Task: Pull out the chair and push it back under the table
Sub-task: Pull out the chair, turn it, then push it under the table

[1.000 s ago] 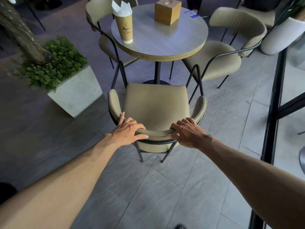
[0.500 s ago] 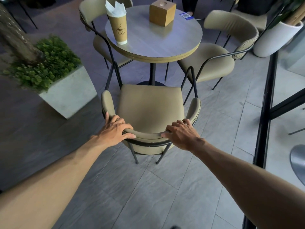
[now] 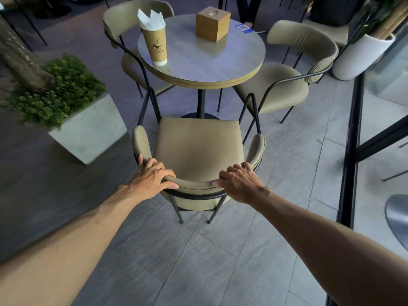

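An olive padded chair [image 3: 198, 149] with black metal legs stands on the tiled floor, its seat just short of the round grey table [image 3: 212, 65]. The seat's front edge lies near the table's black pedestal base. My left hand [image 3: 152, 175] grips the left part of the curved backrest, fingers over the top and thumb along the rear. My right hand [image 3: 239, 180] grips the right part of the same backrest. Both arms are stretched forward.
On the table stand a brown paper cup [image 3: 155, 44] with a napkin and a wooden box [image 3: 212, 24]. Two more olive chairs [image 3: 287, 85] flank the table. A white square planter [image 3: 88, 129] sits at the left, a black metal frame [image 3: 351, 151] at the right.
The chair and both hands sit slightly closer to the table than a second ago; the gap between seat front and table has shrunk a little. My grip on the backrest is unchanged.
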